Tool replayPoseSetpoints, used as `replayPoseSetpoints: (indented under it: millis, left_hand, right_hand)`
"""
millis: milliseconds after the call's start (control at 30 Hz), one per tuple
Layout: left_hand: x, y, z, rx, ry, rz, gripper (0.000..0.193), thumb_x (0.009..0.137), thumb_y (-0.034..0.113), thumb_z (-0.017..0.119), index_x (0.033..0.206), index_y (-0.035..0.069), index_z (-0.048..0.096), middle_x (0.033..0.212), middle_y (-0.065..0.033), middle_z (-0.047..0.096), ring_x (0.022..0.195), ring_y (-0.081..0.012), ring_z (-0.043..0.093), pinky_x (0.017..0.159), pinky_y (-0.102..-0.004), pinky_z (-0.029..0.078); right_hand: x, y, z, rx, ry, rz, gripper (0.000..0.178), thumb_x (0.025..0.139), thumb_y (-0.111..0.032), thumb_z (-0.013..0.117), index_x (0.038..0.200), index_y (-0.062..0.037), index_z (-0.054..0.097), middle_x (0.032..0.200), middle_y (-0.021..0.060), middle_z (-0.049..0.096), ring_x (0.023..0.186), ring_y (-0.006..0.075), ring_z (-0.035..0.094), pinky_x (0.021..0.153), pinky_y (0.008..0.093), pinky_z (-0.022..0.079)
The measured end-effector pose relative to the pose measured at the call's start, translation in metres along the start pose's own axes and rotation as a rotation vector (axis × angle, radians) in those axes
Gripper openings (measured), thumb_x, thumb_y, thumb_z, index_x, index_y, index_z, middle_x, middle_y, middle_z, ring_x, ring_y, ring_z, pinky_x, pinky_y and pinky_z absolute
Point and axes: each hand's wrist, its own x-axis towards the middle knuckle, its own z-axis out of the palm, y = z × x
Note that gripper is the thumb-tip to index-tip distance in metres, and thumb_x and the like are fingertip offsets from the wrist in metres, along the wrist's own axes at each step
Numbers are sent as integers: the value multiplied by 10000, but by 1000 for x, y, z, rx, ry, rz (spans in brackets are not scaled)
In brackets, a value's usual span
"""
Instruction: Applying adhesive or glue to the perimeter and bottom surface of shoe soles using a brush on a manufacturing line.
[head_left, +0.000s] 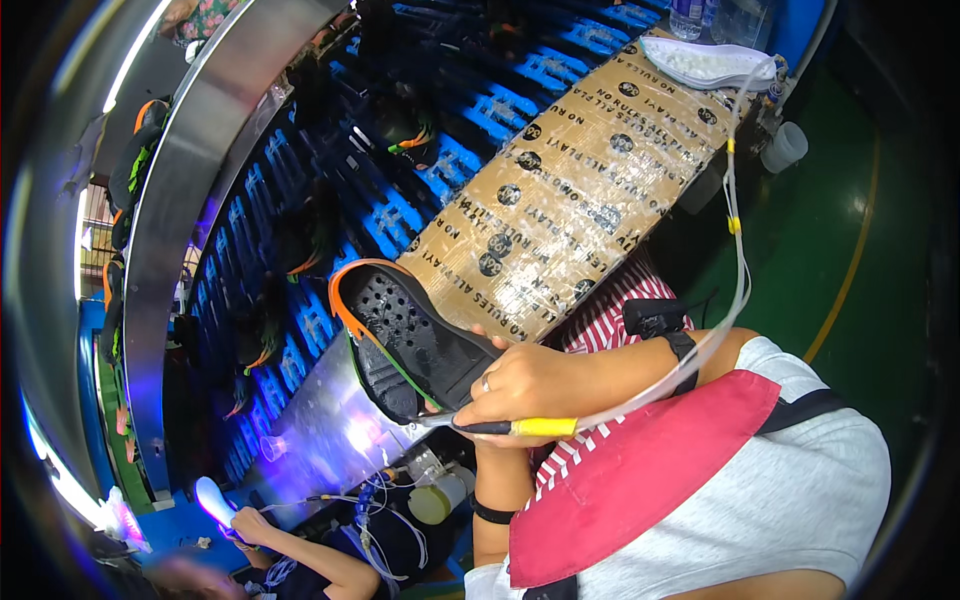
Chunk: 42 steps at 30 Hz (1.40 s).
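A black shoe sole [405, 345] with rows of small holes, an orange rim and a green edge is tilted up before me, over the near end of the cardboard-covered surface. Its inner face looks wet. Mostly hidden behind the sole and my other hand, my left hand [480, 331] grips it. My right hand [520, 385], with a ring on one finger, is closed round a thin applicator [515, 427] with a black and yellow handle. The applicator's tip touches the sole's lower edge. A clear tube [742, 262] runs from its handle up to the right.
Brown printed cardboard [570, 190] covers the bench, with a white tray [705, 65] of pale material at its far end. Blue conveyor slats [390, 225] carrying dark shoe parts lie beyond. At lower left, a co-worker's hand [250, 525] holds a pale sole. A cup [785, 147] hangs at right.
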Motion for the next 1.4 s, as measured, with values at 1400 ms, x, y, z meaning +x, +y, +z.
replayPoseSetpoints:
  millis: [1400]
  left_hand:
    - [26, 72, 6, 243, -53, -120, 1012, 669, 713, 509, 1322, -13, 242, 1161, -313, 439, 972, -469, 517, 747, -507, 508]
  right_hand:
    - [-12, -3, -28, 276, -392, -105, 265, 777, -137, 616, 1035, -79, 606, 598, 67, 505, 504, 218, 520, 449, 304, 428]
